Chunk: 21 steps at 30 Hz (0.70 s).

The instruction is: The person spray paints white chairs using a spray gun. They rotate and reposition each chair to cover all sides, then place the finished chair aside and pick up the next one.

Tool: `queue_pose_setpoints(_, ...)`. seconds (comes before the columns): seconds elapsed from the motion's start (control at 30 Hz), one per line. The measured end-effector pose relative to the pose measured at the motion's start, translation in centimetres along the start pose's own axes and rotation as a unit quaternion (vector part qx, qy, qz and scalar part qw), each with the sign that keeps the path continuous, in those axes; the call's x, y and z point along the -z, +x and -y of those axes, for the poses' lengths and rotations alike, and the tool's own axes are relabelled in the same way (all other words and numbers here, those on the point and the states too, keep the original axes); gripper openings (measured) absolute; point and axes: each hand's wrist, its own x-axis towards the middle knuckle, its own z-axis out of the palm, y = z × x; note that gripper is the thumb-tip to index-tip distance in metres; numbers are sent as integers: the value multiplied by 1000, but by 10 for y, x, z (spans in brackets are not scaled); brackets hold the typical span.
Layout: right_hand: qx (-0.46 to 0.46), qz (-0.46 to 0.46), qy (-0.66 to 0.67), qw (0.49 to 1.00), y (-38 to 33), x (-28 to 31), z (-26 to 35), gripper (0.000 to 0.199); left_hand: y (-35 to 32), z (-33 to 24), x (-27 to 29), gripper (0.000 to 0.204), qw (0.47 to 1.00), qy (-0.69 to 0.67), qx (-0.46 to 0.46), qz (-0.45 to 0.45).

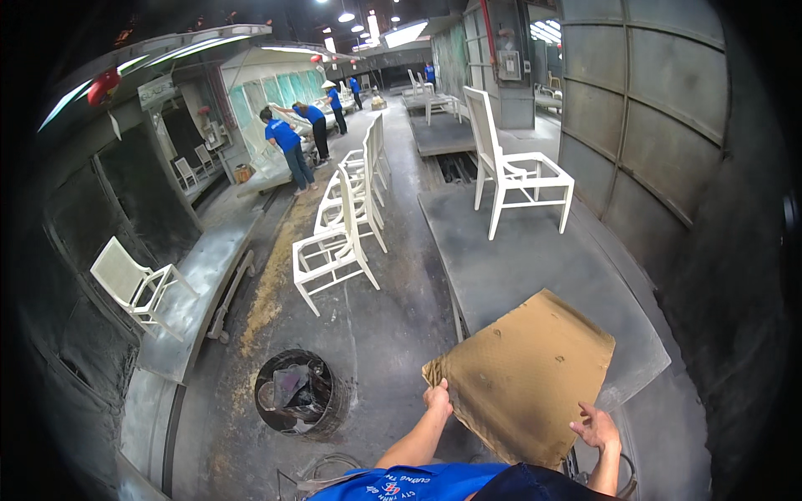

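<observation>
A brown cardboard sheet (pixel 526 376) is held in front of the body, over the near part of a grey platform (pixel 543 275); whether it is supported there by the surface cannot be told. Its left edge is gripped by the left hand (pixel 438 398), with the thumb laid near the worn corner. The right hand (pixel 596 427) is kept well apart from the left one, at the right edge, with its fingers spread and not closed (whether the board is touched by them cannot be told with certainty).

For good handling, the right edge should probably be taken as firmly as the left, since a wide, thin sheet is easily bent when only one side is held. The grip is better placed away from the frayed corner, which may be torn.

Farther along the platform, a white chair (pixel 526 182) is placed; it should not be brushed by the far edge. To the left, a round drum (pixel 338 405) is seen on the floor, and beyond it a row of white chairs (pixel 349 221) is lined up.
</observation>
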Motion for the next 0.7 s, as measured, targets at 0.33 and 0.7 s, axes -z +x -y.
queue_pose_setpoints(0.33, -47, -103, -28, 993, 93, -19, 82, 76, 130, -76, -113, 43, 993, 92, -59, 44)
queue_pose_setpoints(0.7, -186, -59, -22, 981, 143, -62, 167, 72, 223, -166, -222, 37, 992, 77, -50, 86)
